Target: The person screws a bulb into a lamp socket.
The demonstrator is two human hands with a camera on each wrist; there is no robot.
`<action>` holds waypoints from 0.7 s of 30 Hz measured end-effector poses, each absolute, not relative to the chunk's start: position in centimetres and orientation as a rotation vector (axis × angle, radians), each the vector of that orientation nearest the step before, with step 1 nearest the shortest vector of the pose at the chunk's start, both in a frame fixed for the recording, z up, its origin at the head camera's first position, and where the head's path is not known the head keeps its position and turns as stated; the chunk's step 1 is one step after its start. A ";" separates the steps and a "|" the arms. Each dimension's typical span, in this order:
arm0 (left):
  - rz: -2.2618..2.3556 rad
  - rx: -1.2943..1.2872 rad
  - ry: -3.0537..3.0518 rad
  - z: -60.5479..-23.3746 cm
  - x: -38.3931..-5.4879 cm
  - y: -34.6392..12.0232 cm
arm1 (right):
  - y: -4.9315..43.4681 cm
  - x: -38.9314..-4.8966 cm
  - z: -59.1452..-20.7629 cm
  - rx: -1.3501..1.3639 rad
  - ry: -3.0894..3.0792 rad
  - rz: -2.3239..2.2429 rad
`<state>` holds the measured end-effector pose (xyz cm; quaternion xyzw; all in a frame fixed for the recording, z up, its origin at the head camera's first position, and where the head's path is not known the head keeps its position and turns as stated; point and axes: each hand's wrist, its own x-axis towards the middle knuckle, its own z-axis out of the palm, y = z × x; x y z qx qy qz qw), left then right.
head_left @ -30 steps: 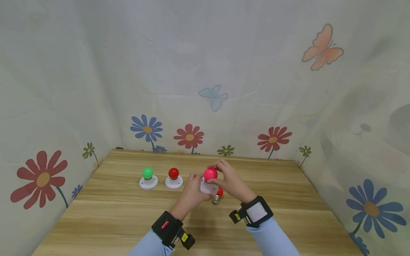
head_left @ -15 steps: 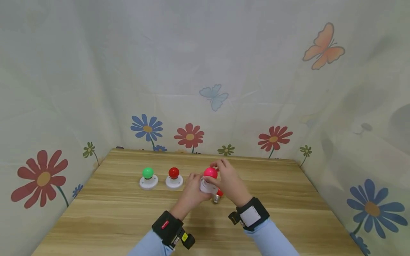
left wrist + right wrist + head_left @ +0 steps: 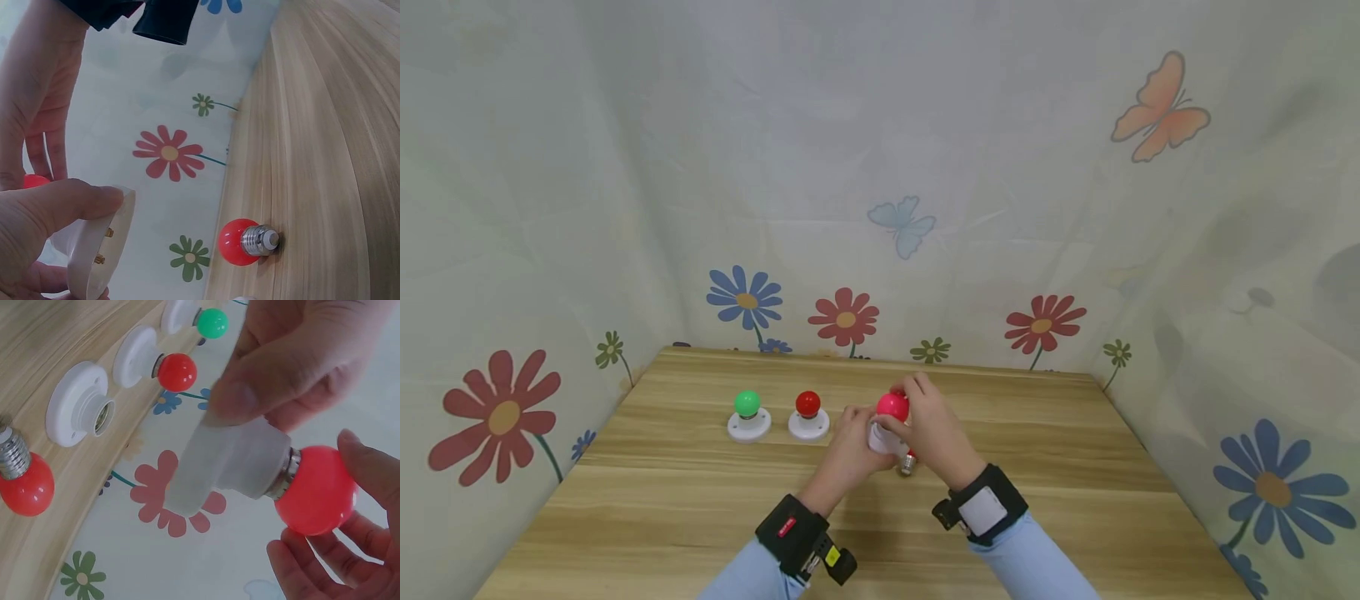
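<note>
My left hand [image 3: 850,443] grips a white lamp holder [image 3: 234,459] by its round base, raised off the table and tilted. A pinkish-red light bulb [image 3: 317,490] sits in its socket, with a strip of the metal screw cap showing. Around that bulb curl the thumb and fingers of my right hand [image 3: 942,429]. The holder's underside, with brass screws, faces the left wrist camera. Below the hands lies a loose red bulb [image 3: 239,242] with its metal cap, partly covered by my right hand in the head view.
On the wooden table [image 3: 700,517], a green bulb [image 3: 747,404] and a red bulb [image 3: 808,404] stand in white holders at the left. A bulbless white holder [image 3: 78,406] appears in the right wrist view. A flower-printed curtain [image 3: 820,125] surrounds the table.
My right hand and wrist have turned and shifted slightly left around the bulb, covering more of the loose red bulb. My left hand stays in place with the holder.
</note>
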<state>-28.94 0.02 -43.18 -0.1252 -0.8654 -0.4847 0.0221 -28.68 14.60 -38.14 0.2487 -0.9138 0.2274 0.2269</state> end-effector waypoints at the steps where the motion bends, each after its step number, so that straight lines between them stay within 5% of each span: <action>1: -1.499 -0.387 -2.681 -43.2 -28.9 0.0 | 14.7 -28.7 -38.1 0.698 -2.527 0.662; 21: -1.527 -0.412 -2.660 -43.7 -28.9 0.1 | 16.4 -29.0 -37.2 0.941 -2.600 0.900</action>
